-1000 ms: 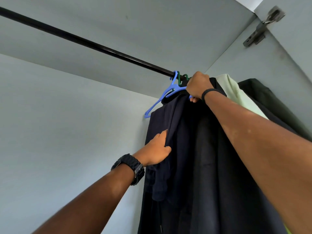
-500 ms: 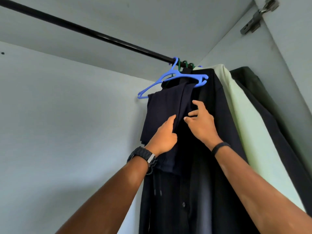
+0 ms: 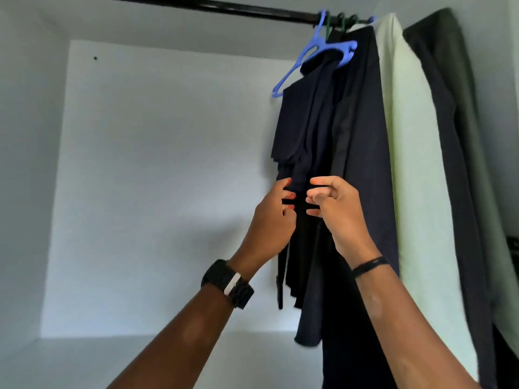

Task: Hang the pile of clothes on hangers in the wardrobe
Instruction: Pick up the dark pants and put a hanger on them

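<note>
Navy garment [image 3: 302,127] hangs on blue hanger [image 3: 314,51], hooked on the black rail [image 3: 224,8] at its right end. Just right of it, packed tight: dark shirt [image 3: 362,164], pale green garment [image 3: 412,178], dark grey garment [image 3: 449,122]. Wardrobe back wall [image 3: 154,178] bare to the left. Left hand [image 3: 271,217] and right hand [image 3: 335,211] in front of the navy fabric, fingers loosely curled; can't tell whether either grips it. Vs 0.5 s ago: both hands sit lower on the garment, closer together.
</note>
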{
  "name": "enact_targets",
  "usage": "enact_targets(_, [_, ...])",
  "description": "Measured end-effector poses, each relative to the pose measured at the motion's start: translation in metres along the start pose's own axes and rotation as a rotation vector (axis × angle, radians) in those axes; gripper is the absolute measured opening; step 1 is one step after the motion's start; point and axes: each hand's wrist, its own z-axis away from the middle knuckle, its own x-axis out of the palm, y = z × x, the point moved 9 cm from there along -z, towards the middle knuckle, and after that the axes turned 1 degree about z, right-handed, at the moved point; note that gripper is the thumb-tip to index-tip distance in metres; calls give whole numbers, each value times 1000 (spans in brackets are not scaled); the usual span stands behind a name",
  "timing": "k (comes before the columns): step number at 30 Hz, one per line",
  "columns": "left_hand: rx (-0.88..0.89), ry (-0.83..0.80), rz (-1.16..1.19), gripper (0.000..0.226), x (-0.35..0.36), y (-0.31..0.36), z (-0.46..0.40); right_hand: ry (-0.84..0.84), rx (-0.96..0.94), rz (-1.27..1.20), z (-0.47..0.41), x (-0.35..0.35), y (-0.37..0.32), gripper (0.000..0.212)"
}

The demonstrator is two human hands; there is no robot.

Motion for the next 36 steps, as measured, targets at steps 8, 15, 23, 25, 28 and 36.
enact_targets(8, [-195,245,-52,52,-50,10,206,-275,194,-208,181,20,4,25])
enact_targets(15, [-482,426,-195,54,-135,43,392,-593,427,-344,367,71,-15,30])
enact_targets(23, [-815,755,-409,54,-255,140,623,-1100,572,-553,594,148,-118,26])
enact_targets(25, [-891,845,-461,54,-280,174,685,-1222,592,-581,656,160,-154,29])
enact_targets(28, [-988,982,-516,54,-308,227,770,-1397,591,-570,748,167,-206,30])
enact_targets(36, [-1188,1280,-610,55,-337,384,981,-1855,529,-563,981,119,-340,27])
